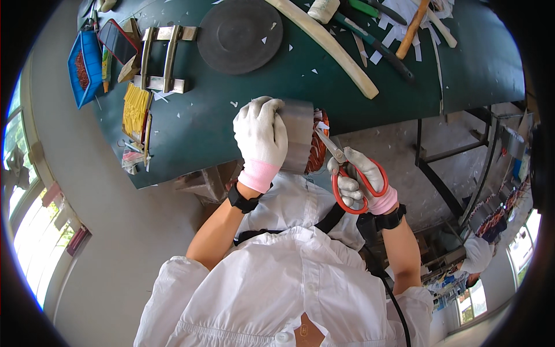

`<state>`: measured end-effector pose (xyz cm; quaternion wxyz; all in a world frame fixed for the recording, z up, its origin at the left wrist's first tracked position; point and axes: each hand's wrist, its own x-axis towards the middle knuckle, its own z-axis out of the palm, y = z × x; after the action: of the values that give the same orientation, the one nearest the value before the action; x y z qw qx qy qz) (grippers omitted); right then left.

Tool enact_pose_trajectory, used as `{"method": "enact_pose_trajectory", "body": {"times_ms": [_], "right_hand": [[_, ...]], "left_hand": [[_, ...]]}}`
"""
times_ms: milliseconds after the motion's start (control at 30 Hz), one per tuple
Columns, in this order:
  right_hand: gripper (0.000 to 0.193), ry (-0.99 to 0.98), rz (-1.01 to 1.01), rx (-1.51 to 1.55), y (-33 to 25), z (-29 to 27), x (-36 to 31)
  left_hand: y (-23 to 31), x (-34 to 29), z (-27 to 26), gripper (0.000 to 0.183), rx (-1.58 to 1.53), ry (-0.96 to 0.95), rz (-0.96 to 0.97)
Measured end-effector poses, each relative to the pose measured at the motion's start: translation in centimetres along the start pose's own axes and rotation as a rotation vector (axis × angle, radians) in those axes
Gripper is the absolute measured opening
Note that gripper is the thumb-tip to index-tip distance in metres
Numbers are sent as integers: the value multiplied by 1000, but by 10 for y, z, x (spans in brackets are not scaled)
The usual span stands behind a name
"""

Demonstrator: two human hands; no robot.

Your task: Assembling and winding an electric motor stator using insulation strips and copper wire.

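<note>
A grey metal motor stator (299,136) lies on its side at the table's near edge, with copper windings (319,144) showing at its right end. My left hand (263,130), in a white glove with a pink cuff, is closed over the stator's left part. Red-handled scissors (335,151) are in my gloved right hand (354,179), its fingers through the handle loops. The blades point up and left, their tips at the upper part of the windings beside a small white piece of insulation paper (322,125).
On the green table (214,127) are a round dark disc (240,34), a metal frame (167,58), yellow strips (136,110), a blue tray (81,63), a phone (118,41), a curved wooden strip (329,49) and a hammer-like wooden handle (413,29). A person (477,254) is at the far right.
</note>
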<state>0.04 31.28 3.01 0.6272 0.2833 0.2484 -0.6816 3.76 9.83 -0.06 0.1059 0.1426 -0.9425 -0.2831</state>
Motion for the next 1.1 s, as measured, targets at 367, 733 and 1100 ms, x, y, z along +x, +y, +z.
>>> {"method": "enact_pose_trajectory", "body": {"times_ms": [367,733,1100], "right_hand": [[42,151,26,-206,1,7,-12],[44,150,-154,-137,37,14,9],[42,32,-21,-31,7,10,0]], "left_hand": [[-15,-15,-6,32,-87,61,-238],[-28,-17,0,34,-958,-201,-1035],[-26,-25,-5,29,-914,-187,-983]]}}
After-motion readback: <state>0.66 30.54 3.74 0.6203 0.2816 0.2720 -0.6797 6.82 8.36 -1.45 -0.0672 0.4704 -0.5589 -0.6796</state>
